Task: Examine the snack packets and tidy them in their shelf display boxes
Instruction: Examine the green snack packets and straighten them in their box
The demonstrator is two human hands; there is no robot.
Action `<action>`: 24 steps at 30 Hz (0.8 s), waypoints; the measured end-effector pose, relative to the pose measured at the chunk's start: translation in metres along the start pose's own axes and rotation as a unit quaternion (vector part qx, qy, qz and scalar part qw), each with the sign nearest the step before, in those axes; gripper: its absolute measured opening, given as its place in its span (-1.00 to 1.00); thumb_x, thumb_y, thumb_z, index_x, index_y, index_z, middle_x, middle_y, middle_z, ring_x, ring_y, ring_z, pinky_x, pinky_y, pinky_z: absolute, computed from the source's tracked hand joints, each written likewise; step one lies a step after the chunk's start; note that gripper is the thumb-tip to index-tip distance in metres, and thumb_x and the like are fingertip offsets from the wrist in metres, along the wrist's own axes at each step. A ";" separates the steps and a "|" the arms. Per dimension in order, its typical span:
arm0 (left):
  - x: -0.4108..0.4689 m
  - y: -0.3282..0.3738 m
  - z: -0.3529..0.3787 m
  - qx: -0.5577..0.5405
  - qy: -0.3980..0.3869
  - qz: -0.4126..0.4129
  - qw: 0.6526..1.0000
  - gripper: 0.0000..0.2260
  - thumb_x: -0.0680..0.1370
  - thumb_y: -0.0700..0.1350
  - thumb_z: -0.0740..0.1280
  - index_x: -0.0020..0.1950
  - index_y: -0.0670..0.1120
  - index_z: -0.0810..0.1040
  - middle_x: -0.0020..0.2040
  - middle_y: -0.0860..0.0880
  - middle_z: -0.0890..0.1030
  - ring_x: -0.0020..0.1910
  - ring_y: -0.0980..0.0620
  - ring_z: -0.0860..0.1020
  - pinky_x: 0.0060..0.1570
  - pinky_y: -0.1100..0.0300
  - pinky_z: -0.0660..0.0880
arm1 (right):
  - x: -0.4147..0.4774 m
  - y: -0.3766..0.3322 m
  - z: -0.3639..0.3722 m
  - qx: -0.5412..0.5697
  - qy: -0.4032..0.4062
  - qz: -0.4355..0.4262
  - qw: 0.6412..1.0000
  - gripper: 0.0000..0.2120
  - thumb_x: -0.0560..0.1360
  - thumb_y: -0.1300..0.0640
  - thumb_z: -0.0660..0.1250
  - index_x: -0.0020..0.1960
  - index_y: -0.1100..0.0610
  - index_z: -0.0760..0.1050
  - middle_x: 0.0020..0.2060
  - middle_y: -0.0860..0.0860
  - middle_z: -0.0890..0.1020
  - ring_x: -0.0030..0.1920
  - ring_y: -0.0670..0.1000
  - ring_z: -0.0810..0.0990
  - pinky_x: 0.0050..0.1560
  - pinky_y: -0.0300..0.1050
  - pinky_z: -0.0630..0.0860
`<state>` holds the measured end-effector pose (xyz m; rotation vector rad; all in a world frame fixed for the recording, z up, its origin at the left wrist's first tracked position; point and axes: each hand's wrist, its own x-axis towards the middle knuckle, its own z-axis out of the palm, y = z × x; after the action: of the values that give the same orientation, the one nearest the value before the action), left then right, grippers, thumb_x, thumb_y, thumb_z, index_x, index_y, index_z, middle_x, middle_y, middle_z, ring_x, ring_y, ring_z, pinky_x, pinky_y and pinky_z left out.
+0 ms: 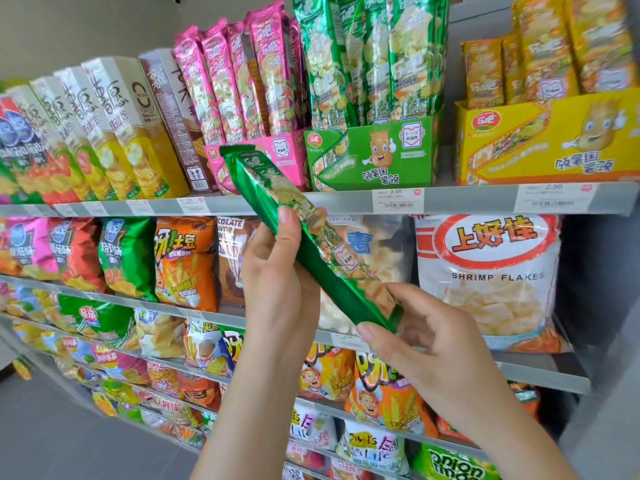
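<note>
The green packet (304, 237) I'm gripping looks like shiny foil-type plastic, crinkly, catching lots of glare. Up past my left hand (280, 271), the green display box (372, 154) looks like printed cardboard, fairly smooth with a soft sheen; the pink box (256, 161) beside it seems the same. The shelf edge (467, 199) behind the packet looks like matt grey metal. Right of my right hand (426, 344), the shrimp flakes bag (491, 271) is glossy, partly clear plastic.

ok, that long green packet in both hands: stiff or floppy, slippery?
The green packet probably keeps its shape: it spans left hand to right hand without sagging. Glossy foil suggests slippery. Likely light, since fingertips alone support it.
</note>
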<state>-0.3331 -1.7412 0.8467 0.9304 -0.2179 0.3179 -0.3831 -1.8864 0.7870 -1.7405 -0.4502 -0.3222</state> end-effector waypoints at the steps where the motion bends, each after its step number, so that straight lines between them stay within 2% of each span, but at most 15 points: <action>1: 0.001 0.000 0.001 -0.014 0.005 -0.011 1.000 -0.70 0.45 -0.01 0.33 0.10 -0.14 0.56 -0.02 -0.12 0.61 -0.01 -0.05 0.56 0.16 0.02 0.50 | 0.000 0.000 0.000 -0.017 0.011 -0.010 1.000 -0.60 0.35 -0.29 0.39 0.16 -0.23 0.56 -0.20 -0.07 0.67 -0.33 0.02 0.56 -0.27 0.06 0.57; 4: 0.003 0.000 0.003 -0.033 0.009 -0.040 0.999 -0.65 0.47 0.03 0.31 0.16 -0.13 0.56 0.08 -0.17 0.61 0.05 -0.09 0.53 0.20 -0.03 0.46 | -0.003 -0.002 0.001 -0.041 0.049 -0.032 0.997 -0.50 0.32 -0.29 0.42 0.20 -0.12 0.59 -0.23 -0.09 0.69 -0.38 -0.01 0.55 -0.34 -0.01 0.55; 7: 0.001 -0.001 0.005 -0.012 -0.022 -0.064 0.998 -0.69 0.53 0.07 0.27 0.13 -0.08 0.61 0.09 -0.16 0.65 0.02 -0.09 0.59 0.05 0.05 0.53 | -0.005 -0.003 0.004 -0.062 0.089 -0.060 0.992 -0.62 0.32 -0.21 0.46 0.09 -0.10 0.63 -0.24 -0.13 0.70 -0.39 0.00 0.58 -0.37 0.00 0.54; 10: -0.002 -0.003 0.003 0.082 -0.041 -0.064 0.994 -0.54 0.48 0.10 0.36 0.28 -0.14 0.52 0.20 -0.16 0.61 0.22 -0.13 0.55 0.24 -0.08 0.44 | -0.006 -0.003 0.003 -0.123 0.130 -0.064 0.982 -0.71 0.30 -0.02 0.58 -0.02 -0.04 0.64 -0.30 -0.13 0.68 -0.41 -0.05 0.58 -0.44 -0.03 0.52; 12: -0.005 -0.006 0.000 0.137 -0.072 -0.061 0.986 -0.58 0.48 0.05 0.36 0.25 -0.14 0.55 0.20 -0.20 0.60 0.21 -0.14 0.54 0.27 -0.16 0.39 | -0.007 -0.003 0.001 -0.167 0.135 -0.069 0.974 -0.72 0.28 0.03 0.61 -0.07 -0.01 0.60 -0.34 -0.09 0.67 -0.43 -0.06 0.57 -0.47 -0.03 0.51; 15: -0.009 -0.007 -0.003 0.146 -0.098 -0.078 0.981 -0.67 0.44 -0.02 0.41 0.16 -0.11 0.60 0.18 -0.24 0.61 0.11 -0.15 0.55 0.23 -0.17 0.44 | -0.005 -0.004 0.002 -0.224 0.130 -0.102 0.960 -0.68 0.23 0.09 0.66 -0.15 0.05 0.56 -0.42 -0.06 0.62 -0.48 -0.07 0.52 -0.50 -0.10 0.46; 17: -0.011 -0.006 -0.005 0.149 -0.123 -0.083 0.978 -0.67 0.43 -0.04 0.44 0.16 -0.10 0.60 0.19 -0.29 0.58 0.09 -0.19 0.56 0.17 -0.18 0.48 | -0.002 -0.005 0.003 -0.264 0.134 -0.121 0.947 -0.65 0.20 0.14 0.68 -0.19 0.07 0.53 -0.49 -0.06 0.56 -0.49 -0.05 0.47 -0.51 -0.19 0.36; 21: -0.015 -0.003 -0.016 0.187 -0.158 -0.084 0.966 -0.63 0.40 -0.05 0.52 0.19 -0.01 0.59 0.11 -0.22 0.65 0.12 -0.29 0.60 0.10 -0.21 0.56 | 0.007 -0.009 0.003 -0.311 0.146 -0.153 0.927 -0.63 0.18 0.15 0.68 -0.21 0.09 0.51 -0.52 -0.09 0.49 -0.45 -0.03 0.41 -0.45 -0.15 0.35; 22: -0.014 0.000 -0.018 0.205 -0.170 -0.083 0.960 -0.63 0.40 -0.02 0.53 0.18 0.03 0.59 0.10 -0.18 0.67 0.10 -0.26 0.62 0.04 -0.16 0.59 | 0.009 -0.010 0.003 -0.324 0.142 -0.159 0.922 -0.61 0.16 0.12 0.69 -0.22 0.09 0.50 -0.52 -0.10 0.49 -0.47 -0.05 0.41 -0.46 -0.16 0.35; 24: -0.010 0.012 -0.017 0.245 -0.195 -0.067 0.947 -0.66 0.38 0.03 0.52 0.13 0.11 0.60 0.05 -0.08 0.70 0.04 -0.12 0.67 -0.09 0.08 0.62 | 0.012 -0.013 0.004 -0.355 0.132 -0.167 0.910 -0.56 0.09 0.12 0.71 -0.22 0.09 0.50 -0.52 -0.12 0.49 -0.54 -0.10 0.40 -0.52 -0.20 0.32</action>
<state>-0.3461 -1.7225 0.8425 1.4955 -0.4494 0.0528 -0.3785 -1.8785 0.8029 -2.2739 -0.4635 -1.0611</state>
